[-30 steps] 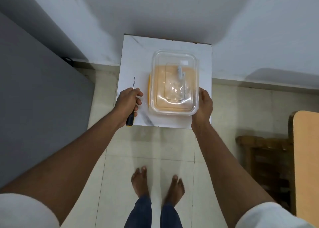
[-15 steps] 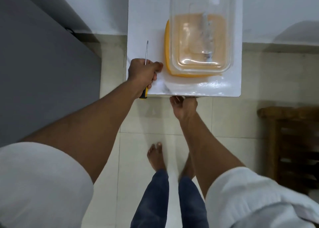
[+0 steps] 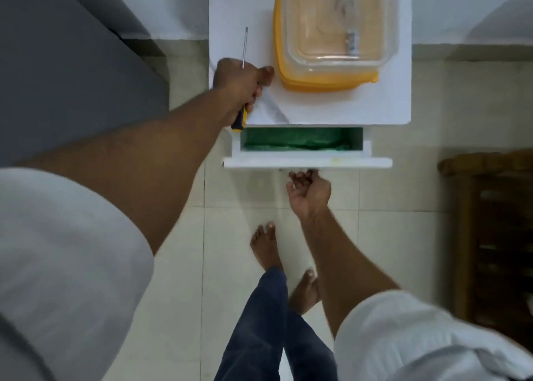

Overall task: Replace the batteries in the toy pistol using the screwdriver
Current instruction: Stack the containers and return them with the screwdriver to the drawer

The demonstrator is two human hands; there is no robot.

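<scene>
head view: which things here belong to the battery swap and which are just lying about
Belongs to the job:
- screwdriver, gripped in the left hand
- drawer, partly open, right hand at its front
- clear container on the orange lid; contents too blurred to name

Just lying about:
- wooden furniture at right
- green lining in the drawer

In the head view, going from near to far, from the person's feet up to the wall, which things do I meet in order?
Bare feet → right hand curled at the drawer front → open drawer with green lining → left hand gripping the screwdriver → clear container on an orange lid.
</scene>
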